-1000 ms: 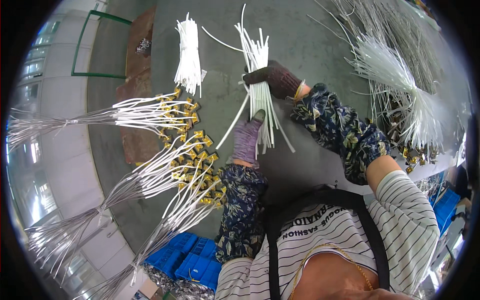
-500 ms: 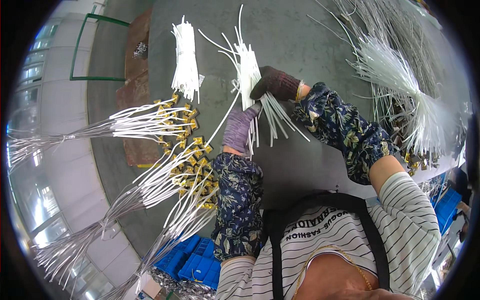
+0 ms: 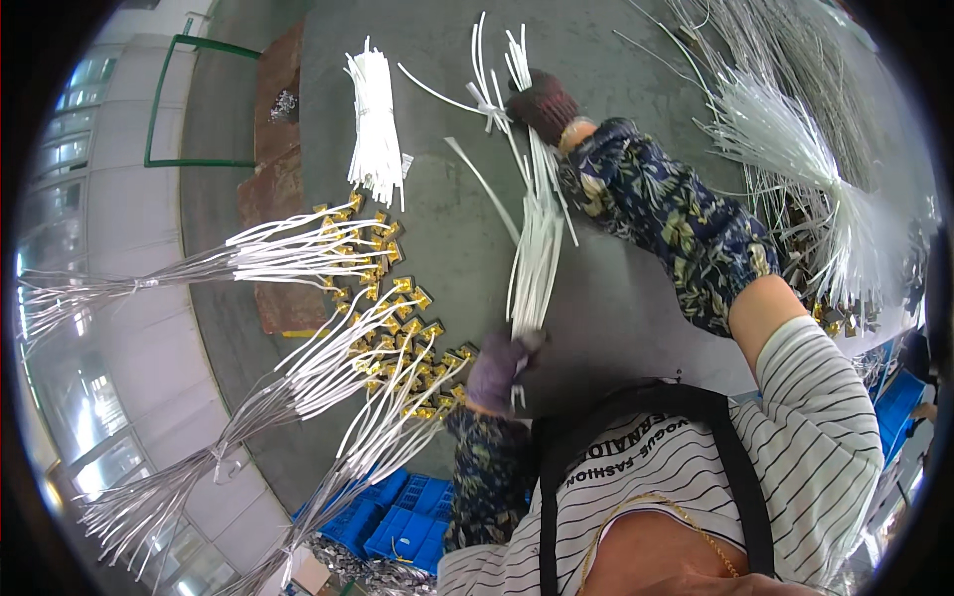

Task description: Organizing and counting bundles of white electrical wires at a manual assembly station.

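A loose bundle of thin white tubes (image 3: 537, 258) stretches between my two hands over the grey table. My left hand (image 3: 497, 372), in a purple knitted glove and slightly blurred, is closed round the near end of the bundle, close to my body. At the far end my right hand (image 3: 543, 106), in a dark maroon glove, grips the tubes, with some ends sticking out past it. A few separate white tubes (image 3: 485, 104) lie just left of my right hand. Farther left rests a tied bundle of white tubes (image 3: 375, 124).
Along the left lie several bundles of grey wires with white sleeves (image 3: 308, 253), their ends among small gold-coloured parts (image 3: 402, 318). A large sheaf of translucent strands (image 3: 785, 149) covers the far right. Blue crates (image 3: 407, 531) stand below the table's near left.
My hands have moved apart: the left came toward my body, the right went farther away. The tubes, earlier gathered between both hands, now stretch lengthwise between them.
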### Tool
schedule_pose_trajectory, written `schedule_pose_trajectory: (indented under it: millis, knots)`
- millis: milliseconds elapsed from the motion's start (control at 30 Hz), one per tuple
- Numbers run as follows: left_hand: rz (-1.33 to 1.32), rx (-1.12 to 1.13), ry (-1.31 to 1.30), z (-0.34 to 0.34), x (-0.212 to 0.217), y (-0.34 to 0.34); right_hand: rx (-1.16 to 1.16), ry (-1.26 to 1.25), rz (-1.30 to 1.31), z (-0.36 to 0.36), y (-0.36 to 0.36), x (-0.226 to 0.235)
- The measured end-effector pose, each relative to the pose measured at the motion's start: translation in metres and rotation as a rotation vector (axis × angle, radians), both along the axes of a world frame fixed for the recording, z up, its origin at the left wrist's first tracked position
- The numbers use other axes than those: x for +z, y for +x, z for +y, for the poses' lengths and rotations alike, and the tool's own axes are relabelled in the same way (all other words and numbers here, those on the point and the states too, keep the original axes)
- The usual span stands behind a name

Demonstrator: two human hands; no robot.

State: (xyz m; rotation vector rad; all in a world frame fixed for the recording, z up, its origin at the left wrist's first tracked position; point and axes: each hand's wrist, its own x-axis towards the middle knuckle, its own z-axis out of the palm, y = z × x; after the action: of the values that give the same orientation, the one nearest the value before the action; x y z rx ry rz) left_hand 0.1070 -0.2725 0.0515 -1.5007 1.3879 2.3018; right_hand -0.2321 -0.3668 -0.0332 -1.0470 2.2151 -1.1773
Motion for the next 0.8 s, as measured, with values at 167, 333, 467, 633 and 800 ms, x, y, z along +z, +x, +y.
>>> schedule_pose_trajectory:
  millis: [167, 333, 467, 633, 800]
  knots:
    - [0.061, 0.338, 0.101, 0.022, 0.031, 0.020, 0.097, 0.304, -0.054, 0.005, 0.005, 0.075]
    - [0.612, -0.021, -0.507, 0.004, 0.008, -0.037, -0.078, 0.123, 0.160, 0.097, 0.023, 0.084]
    - [0.466, 0.133, -0.490, 0.000, -0.088, -0.031, -0.096, 0.094, 0.125, 0.183, 0.068, 0.074]
    - [0.345, 0.124, -0.226, 0.021, -0.022, -0.081, -0.269, 0.103, -0.229, 0.286, 0.127, 0.075]
    - [0.388, 0.141, -0.147, 0.085, -0.011, -0.105, -0.562, -0.763, -1.527, 0.275, 0.178, 0.034]
